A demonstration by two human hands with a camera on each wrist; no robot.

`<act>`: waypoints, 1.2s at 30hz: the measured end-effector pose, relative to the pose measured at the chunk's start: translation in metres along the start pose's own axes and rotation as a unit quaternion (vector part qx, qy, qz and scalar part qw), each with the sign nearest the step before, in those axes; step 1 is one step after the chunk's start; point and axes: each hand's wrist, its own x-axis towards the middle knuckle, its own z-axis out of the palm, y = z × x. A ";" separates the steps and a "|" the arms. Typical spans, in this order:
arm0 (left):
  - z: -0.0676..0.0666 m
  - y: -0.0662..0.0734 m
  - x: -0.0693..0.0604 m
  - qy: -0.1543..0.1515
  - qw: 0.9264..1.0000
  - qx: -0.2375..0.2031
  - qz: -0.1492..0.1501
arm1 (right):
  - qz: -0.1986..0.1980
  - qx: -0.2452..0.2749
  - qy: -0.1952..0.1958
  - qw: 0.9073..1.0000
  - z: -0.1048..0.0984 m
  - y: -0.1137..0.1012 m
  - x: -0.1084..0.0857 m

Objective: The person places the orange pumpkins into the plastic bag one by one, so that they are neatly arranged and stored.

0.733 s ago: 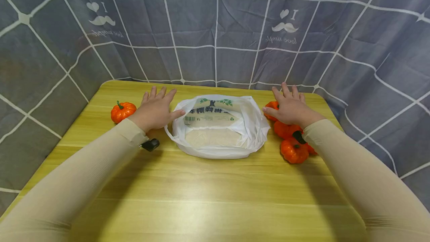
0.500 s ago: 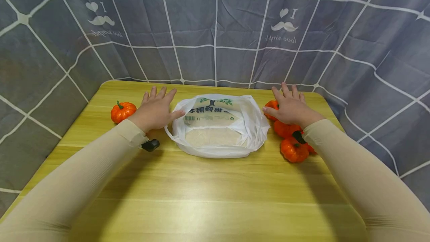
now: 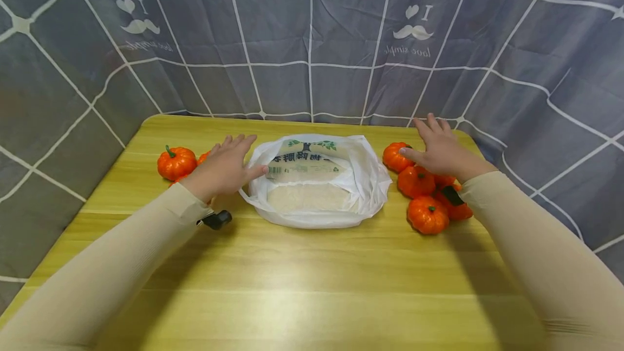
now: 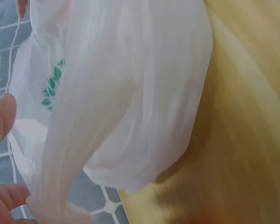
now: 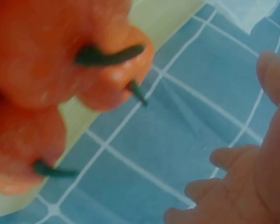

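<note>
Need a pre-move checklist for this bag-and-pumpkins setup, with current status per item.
1. Bag on the table, mouth open: ok, it sits between the two pumpkin groups.
2. Right hand free: ok, fingers extended, holding nothing.
3. Left hand clear of the bag: cannot tell; it overlaps the bag's edge in the head view, and contact is unclear.
4. Right-side pumpkins out of the bag: ok, clustered on the table beside it.
5. Left-side pumpkins fully visible: not ok, the left hand hides part of them.
6. Left-side pumpkin count: cannot tell, for the same reason.
</note>
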 end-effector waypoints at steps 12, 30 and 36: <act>0.010 -0.001 -0.013 -0.010 0.997 -0.076 -0.009 | 0.026 0.049 -0.028 0.998 -0.003 0.053 -0.026; 0.027 -0.005 -0.013 -0.022 0.991 -0.131 -0.008 | -0.019 0.092 -0.076 0.993 0.029 0.093 -0.075; 0.029 -0.005 -0.010 -0.025 0.992 -0.124 -0.013 | -0.038 0.161 -0.091 0.982 0.040 0.101 -0.080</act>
